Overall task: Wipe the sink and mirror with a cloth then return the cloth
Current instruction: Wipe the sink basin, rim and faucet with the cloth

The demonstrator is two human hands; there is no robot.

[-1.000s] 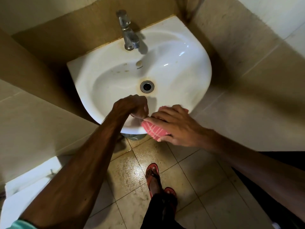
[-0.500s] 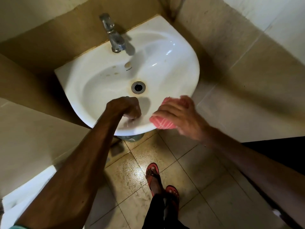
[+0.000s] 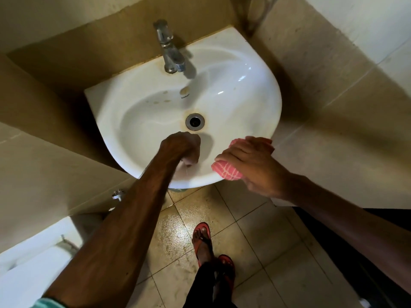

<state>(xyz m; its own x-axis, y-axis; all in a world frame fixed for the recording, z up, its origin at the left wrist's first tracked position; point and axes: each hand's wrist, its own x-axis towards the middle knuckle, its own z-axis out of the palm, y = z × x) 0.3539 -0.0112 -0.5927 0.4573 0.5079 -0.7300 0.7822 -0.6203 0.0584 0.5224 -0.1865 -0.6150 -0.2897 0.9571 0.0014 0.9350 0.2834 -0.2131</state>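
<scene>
Head view: the right hand (image 3: 249,161) curves its fingers (image 3: 231,155) over the wadded pink cloth (image 3: 226,173), thumb below, pressing it on the front rim of the sink (image 3: 251,101). The left hand (image 3: 181,150) is a closed fist with nothing seen in it, just beside those fingers.

The wad overhangs the rim under the fingertips. A sideways stroke could likely drag it off onto the shiny floor (image 3: 266,245). The yellowish ring round the drain (image 3: 195,121), beyond the left knuckles, may get missed.

Count: one sink, one tap (image 3: 170,54), one drain, one cloth, two hands. No mirror is in view.
</scene>
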